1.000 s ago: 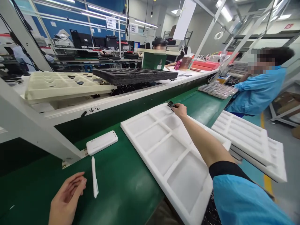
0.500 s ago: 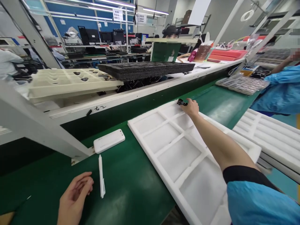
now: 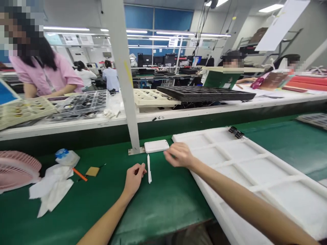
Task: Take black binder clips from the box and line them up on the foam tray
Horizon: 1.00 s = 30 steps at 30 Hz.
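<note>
Centrally, two hands (image 3: 133, 177) (image 3: 179, 154), one white pen (image 3: 149, 170)

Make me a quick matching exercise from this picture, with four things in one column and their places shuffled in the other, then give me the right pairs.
Things:
1. Black clip
2. White pen
3. Crumpled white paper
4. White tray

Places:
A. On the left part of the green bench
B. Crossed by the right forearm in this view
C. Right beside the left hand
D. At the tray's far edge

Pairs: 1-D, 2-C, 3-A, 4-B
</note>
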Each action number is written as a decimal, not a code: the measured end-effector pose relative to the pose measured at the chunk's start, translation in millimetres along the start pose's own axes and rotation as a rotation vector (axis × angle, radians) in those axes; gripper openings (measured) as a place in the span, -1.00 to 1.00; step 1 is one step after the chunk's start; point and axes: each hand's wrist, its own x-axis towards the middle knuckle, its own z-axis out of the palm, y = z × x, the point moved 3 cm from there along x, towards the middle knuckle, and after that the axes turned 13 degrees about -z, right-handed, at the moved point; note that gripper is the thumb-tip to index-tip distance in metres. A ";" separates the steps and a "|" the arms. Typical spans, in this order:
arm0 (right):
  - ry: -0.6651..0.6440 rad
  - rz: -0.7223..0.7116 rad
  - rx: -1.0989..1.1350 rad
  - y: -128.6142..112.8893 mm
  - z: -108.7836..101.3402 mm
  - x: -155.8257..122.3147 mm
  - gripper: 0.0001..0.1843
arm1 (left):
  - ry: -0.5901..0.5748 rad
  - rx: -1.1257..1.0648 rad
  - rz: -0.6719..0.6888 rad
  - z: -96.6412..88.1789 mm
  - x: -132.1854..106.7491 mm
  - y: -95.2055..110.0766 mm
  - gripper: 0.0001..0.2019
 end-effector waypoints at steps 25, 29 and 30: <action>0.466 0.663 0.427 -52.3 157.6 10.3 -0.54 | 0.375 0.146 0.091 -45.0 97.7 -7.9 -0.60; 0.473 0.780 0.468 -47.9 157.1 5.4 -0.52 | 0.390 0.146 0.097 -44.0 92.4 -6.0 -0.66; 0.477 0.813 0.479 -46.3 157.2 3.6 -0.51 | 0.400 0.140 0.094 -43.8 90.7 -5.8 -0.67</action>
